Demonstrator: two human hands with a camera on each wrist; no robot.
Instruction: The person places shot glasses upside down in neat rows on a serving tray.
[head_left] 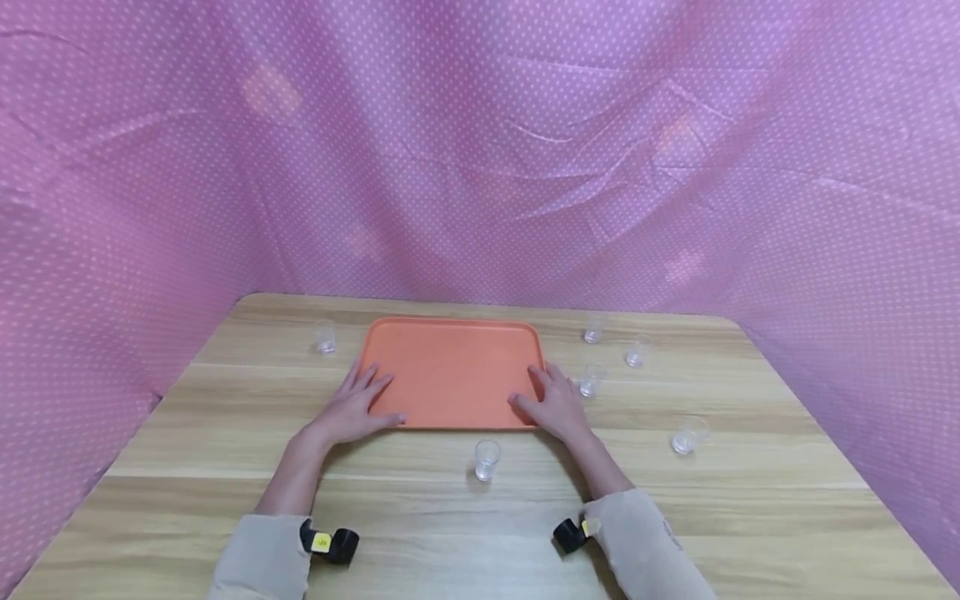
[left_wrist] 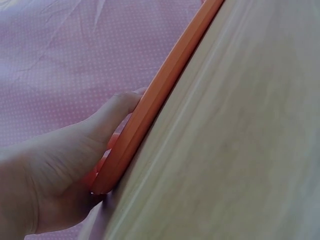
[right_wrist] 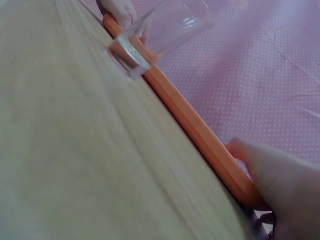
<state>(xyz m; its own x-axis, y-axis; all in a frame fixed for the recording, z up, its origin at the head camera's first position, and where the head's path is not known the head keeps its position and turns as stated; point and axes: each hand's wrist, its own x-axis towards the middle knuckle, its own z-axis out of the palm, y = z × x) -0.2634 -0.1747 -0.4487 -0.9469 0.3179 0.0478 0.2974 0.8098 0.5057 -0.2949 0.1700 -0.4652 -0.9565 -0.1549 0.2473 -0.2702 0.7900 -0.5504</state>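
A rectangular orange tray [head_left: 453,367] lies flat on the wooden table. My left hand [head_left: 352,412] rests at its front left corner, fingers spread over the left side and thumb along the front rim. At the front right corner my right hand [head_left: 558,408] rests likewise, with thumb and index finger reaching inside the rim and the other fingers along the side. Both wrist views show a thumb over the tray's edge. A small clear glass [head_left: 486,461] stands just in front of the tray, between my forearms. Another glass [head_left: 589,383] is right beside my right fingers.
More small clear glasses stand at the sides: one glass [head_left: 326,340] left of the tray, and at the right a far glass [head_left: 592,335], a glass [head_left: 635,356] near it and a nearer glass [head_left: 684,441]. A pink dotted curtain [head_left: 480,167] hangs around the table [head_left: 405,533].
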